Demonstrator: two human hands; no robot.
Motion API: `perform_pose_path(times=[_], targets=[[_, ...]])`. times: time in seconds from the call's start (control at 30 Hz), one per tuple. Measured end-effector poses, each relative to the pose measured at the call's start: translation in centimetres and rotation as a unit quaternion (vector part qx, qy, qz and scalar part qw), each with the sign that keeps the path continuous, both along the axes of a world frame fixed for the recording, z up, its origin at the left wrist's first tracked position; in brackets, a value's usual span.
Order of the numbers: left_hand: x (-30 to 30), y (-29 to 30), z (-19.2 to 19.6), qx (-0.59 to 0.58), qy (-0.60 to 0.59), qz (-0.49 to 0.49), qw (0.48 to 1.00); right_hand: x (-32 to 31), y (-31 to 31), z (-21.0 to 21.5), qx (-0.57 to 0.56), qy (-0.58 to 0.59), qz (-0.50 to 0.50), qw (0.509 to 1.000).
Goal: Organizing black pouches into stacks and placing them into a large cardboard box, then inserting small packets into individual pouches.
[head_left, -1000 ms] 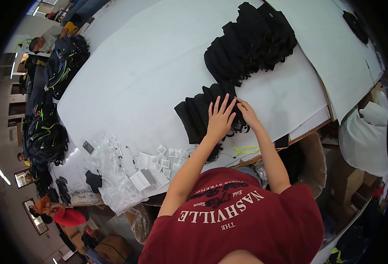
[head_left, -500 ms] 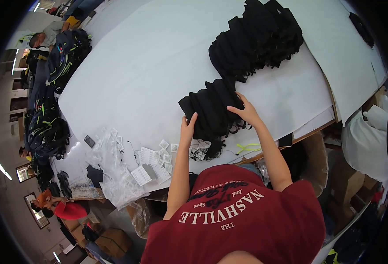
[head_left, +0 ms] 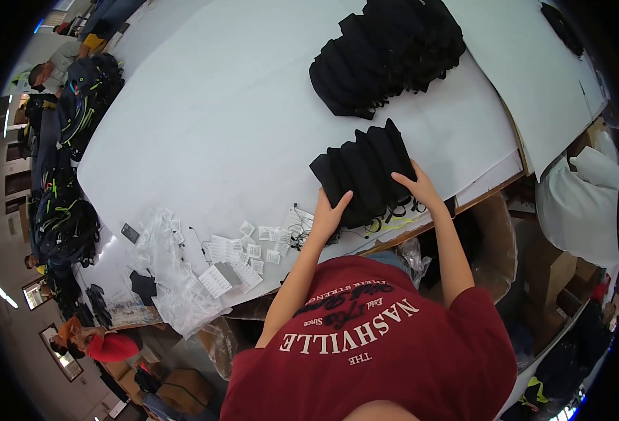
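A row of black fabric pouches (head_left: 364, 175), overlapping one another, is pressed between my two hands near the table's front edge. My left hand (head_left: 330, 212) grips its left end, thumb on top and fingers mostly hidden at the side. Around the right end closes my right hand (head_left: 422, 188), its thumb lying over the black cloth. Small black loops stick out along the near side of the row. Farther off lies a larger heap of similar black pouches (head_left: 387, 59), apart from the row I hold.
Left of my left arm lie white printed tags (head_left: 225, 249), a stack of cards (head_left: 216, 279), clear plastic bags (head_left: 176, 281) and a dark phone-like slab (head_left: 130, 233). A yellow-green cord (head_left: 401, 222) is by the front edge. Backpacks (head_left: 88, 105) line the far left; other people stand beyond.
The held row has moved right, away from the larger heap, and turned slightly. Both hands moved with it, keeping hold. The view has shifted a little.
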State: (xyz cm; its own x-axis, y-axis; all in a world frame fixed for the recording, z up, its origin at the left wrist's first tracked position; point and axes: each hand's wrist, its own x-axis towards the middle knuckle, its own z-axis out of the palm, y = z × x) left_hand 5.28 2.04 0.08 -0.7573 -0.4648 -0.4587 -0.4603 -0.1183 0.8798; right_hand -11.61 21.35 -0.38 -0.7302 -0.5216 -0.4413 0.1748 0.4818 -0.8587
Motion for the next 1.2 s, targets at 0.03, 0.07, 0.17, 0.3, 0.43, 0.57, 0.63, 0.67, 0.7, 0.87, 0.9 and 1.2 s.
perform_pose_path(times=[0.03, 0.07, 0.17, 0.3, 0.43, 0.57, 0.63, 0.67, 0.7, 0.87, 0.9, 1.2], targets=[[-0.1, 0.1, -0.1, 0.001, 0.001, -0.002, 1.000, -0.3, 0.0, 0.1, 0.002, -0.018, 0.008, 1.000], [-0.3, 0.3, -0.3, -0.186, 0.027, 0.035, 0.982, -0.5, 0.1, 0.3, 0.004, -0.016, 0.006, 1.000], [-1.8, -0.1, 0.9, -0.414, 0.063, 0.000, 0.908, -1.3, -0.2, 1.4, 0.025, -0.022, 0.032, 0.999], [-6.3, 0.7, 3.1, -0.474, 0.153, -0.201, 0.844, -1.8, -0.3, 1.9, -0.030, 0.055, 0.092, 0.994], [-9.9, 2.2, 2.5, -0.494, 0.204, -0.289, 0.794, -5.7, -1.4, 4.8, 0.040, 0.181, 0.124, 0.975], [-10.0, 2.4, 1.6, -0.495, 0.202, -0.306, 0.788, -11.5, -7.1, 11.7, -0.013, 0.359, -0.072, 0.930], [-9.7, 2.2, 1.4, -0.485, 0.197, -0.298, 0.798, -14.8, -11.0, 13.6, -0.014, 0.468, -0.121, 0.875], [-9.6, 2.3, 1.3, -0.488, 0.201, -0.299, 0.795, -16.5, -12.7, 14.0, 0.050, 0.570, -0.120, 0.811], [-9.6, 2.4, 1.2, -0.490, 0.197, -0.299, 0.795, -18.0, -14.1, 14.2, 0.112, 0.661, -0.116, 0.733], [-9.7, 3.0, 1.3, -0.492, 0.191, -0.303, 0.794, -22.3, -15.5, 13.5, 0.239, 0.567, -0.032, 0.788], [-9.7, 3.2, 0.9, -0.497, 0.186, -0.304, 0.791, -22.3, -15.0, 13.8, 0.181, 0.570, -0.069, 0.799], [-10.1, 2.3, 1.3, -0.469, 0.208, -0.278, 0.812, -7.0, -4.0, 16.7, -0.080, 0.344, -0.139, 0.925]])
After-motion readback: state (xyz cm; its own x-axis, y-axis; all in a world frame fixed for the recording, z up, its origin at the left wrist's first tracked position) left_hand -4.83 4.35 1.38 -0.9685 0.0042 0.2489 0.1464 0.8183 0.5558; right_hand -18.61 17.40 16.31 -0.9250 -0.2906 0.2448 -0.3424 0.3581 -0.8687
